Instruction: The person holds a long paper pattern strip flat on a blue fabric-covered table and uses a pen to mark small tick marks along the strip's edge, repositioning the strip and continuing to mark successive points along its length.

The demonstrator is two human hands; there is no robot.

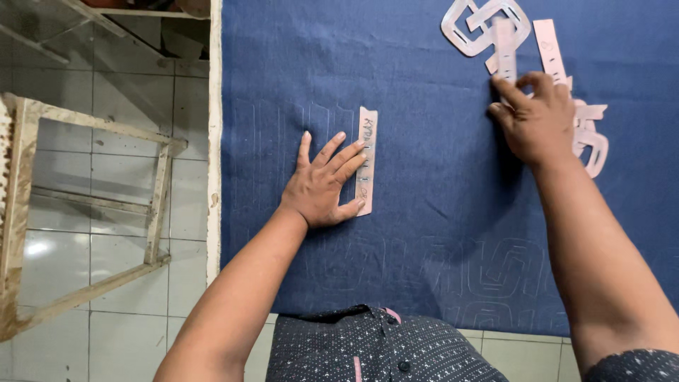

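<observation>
Blue cloth [438, 212] — left hand [322, 187], fingers spread flat, pins pale strip template [367, 161]; right hand [539, 120], fingers curled, touches pale cut-out templates [587, 134].

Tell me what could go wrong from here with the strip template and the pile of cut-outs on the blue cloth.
1. The left hand pins the strip template with fingertips only along one edge; it could pivot off the faint traced lines beside it.
2. The right hand rests on overlapping pink templates; dragging one may shift the others.
3. Pressure from either hand could wrinkle the blue fabric, distorting outlines already drawn.
</observation>
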